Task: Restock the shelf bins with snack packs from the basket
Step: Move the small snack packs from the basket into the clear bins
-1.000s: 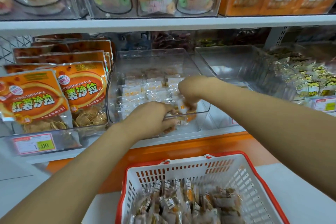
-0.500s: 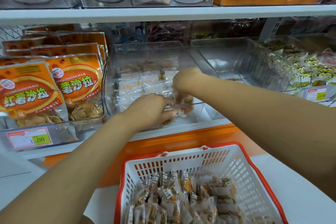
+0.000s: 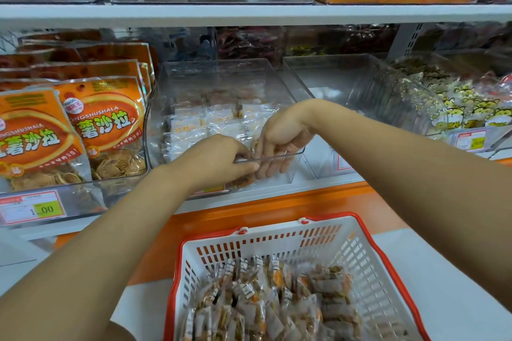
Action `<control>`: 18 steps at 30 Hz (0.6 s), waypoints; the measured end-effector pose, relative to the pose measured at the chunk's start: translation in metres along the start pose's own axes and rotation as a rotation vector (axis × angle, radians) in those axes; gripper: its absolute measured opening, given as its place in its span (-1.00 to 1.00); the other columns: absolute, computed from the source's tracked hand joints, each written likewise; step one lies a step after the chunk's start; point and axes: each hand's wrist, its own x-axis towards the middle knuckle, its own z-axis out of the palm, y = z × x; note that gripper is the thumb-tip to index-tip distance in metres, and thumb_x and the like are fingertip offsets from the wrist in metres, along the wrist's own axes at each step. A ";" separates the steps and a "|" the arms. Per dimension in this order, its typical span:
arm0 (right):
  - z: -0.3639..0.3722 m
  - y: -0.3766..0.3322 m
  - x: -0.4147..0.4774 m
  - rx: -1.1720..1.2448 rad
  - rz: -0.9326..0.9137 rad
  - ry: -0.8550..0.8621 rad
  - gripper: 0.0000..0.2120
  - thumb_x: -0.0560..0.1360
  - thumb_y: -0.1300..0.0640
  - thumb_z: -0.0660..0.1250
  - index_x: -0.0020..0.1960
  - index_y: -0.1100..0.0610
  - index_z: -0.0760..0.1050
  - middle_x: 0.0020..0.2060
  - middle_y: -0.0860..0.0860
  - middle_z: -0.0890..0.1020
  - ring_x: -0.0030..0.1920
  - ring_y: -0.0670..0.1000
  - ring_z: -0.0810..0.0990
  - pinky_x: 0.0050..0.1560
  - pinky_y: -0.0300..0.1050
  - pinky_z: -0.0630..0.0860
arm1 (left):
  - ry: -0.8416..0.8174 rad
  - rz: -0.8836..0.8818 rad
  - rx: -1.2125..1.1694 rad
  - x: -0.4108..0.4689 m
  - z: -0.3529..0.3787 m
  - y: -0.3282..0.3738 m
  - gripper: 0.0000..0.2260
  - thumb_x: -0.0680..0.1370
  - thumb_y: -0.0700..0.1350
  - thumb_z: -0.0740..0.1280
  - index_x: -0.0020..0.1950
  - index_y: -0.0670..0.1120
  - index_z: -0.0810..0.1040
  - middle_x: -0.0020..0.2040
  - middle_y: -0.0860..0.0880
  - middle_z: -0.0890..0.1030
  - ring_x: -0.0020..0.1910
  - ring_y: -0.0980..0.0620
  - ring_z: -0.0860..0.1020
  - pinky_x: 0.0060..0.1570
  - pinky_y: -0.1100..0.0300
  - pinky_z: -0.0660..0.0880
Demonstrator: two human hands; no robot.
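Observation:
A clear plastic shelf bin (image 3: 221,77) stands in the middle of the lower shelf, with rows of small white and orange snack packs (image 3: 213,122) in it. My left hand (image 3: 216,159) reaches over the bin's front right corner, fingers curled on snack packs there. My right hand (image 3: 279,137) dips into the same corner from the right, its fingers behind the clear front wall, touching the packs. A white basket with a red rim (image 3: 368,232) stands below, in front of me, with many small snack packs (image 3: 266,299) piled in it.
Orange hanging snack bags (image 3: 108,119) fill the bin to the left. An empty clear bin (image 3: 332,75) stands to the right, then a bin of yellow cartoon-print packs (image 3: 471,111). Above runs a white shelf board (image 3: 249,12) with candy jars. An orange ledge (image 3: 249,202) lies below the shelf.
Both hands stay at the bin's front right corner; the fingers have shifted a little on the packs. The view has tilted down slightly, showing more of the basket.

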 end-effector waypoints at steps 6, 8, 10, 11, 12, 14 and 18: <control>0.001 -0.010 0.009 -0.026 0.090 -0.053 -0.69 0.60 0.27 0.13 0.29 0.29 0.45 0.06 0.16 0.60 0.10 0.10 0.54 0.25 0.08 0.46 | -0.011 -0.021 0.000 -0.001 0.000 0.001 -0.68 0.55 0.21 0.23 0.09 0.04 0.63 -0.14 -0.02 0.65 -0.18 0.01 0.55 -0.14 0.03 0.52; 0.005 -0.012 0.010 -0.060 0.110 -0.017 -0.72 0.60 0.26 0.13 0.25 0.27 0.47 0.13 0.21 0.60 0.20 0.16 0.54 0.30 0.11 0.44 | -0.012 -0.021 0.004 -0.002 -0.002 0.002 -0.69 0.55 0.20 0.24 0.10 0.04 0.62 -0.15 -0.01 0.64 -0.18 0.02 0.54 -0.16 0.08 0.51; 0.008 -0.013 0.011 -0.048 0.122 0.006 -0.74 0.61 0.26 0.12 0.22 0.28 0.48 0.18 0.24 0.57 0.26 0.20 0.51 0.31 0.14 0.42 | -0.020 -0.026 -0.010 -0.002 -0.004 0.004 -0.68 0.54 0.21 0.25 0.10 0.05 0.62 -0.16 0.00 0.63 -0.19 0.04 0.53 -0.19 0.10 0.49; 0.008 -0.014 0.011 -0.041 0.130 0.017 -0.76 0.61 0.26 0.11 0.17 0.27 0.50 0.19 0.25 0.56 0.27 0.21 0.50 0.31 0.15 0.42 | -0.025 -0.031 -0.022 -0.002 -0.004 0.005 -0.67 0.54 0.22 0.25 0.10 0.05 0.62 -0.16 0.01 0.62 -0.20 0.04 0.53 -0.19 0.10 0.49; 0.010 -0.014 0.012 -0.035 0.136 0.032 -0.79 0.61 0.26 0.11 0.09 0.25 0.51 0.17 0.24 0.56 0.26 0.21 0.50 0.31 0.15 0.42 | -0.027 -0.034 -0.034 -0.002 -0.005 0.005 -0.66 0.53 0.23 0.25 0.10 0.05 0.62 -0.18 0.02 0.61 -0.21 0.05 0.53 -0.21 0.12 0.47; 0.012 -0.015 0.012 -0.024 0.137 0.074 -0.80 0.61 0.26 0.11 -0.02 0.23 0.51 0.11 0.24 0.56 0.17 0.21 0.52 0.29 0.15 0.44 | -0.030 -0.041 -0.053 -0.003 -0.006 0.006 -0.66 0.53 0.24 0.25 0.10 0.06 0.62 -0.25 0.06 0.57 -0.25 0.10 0.50 -0.28 0.16 0.42; 0.015 -0.014 0.019 0.012 0.122 0.174 -0.80 0.60 0.27 0.14 -0.09 0.27 0.52 0.05 0.26 0.60 0.14 0.24 0.58 0.23 0.16 0.49 | -0.038 -0.047 -0.051 -0.001 -0.008 0.008 -0.71 0.55 0.18 0.27 0.09 0.03 0.63 -0.26 0.02 0.59 -0.27 0.08 0.50 -0.32 0.18 0.36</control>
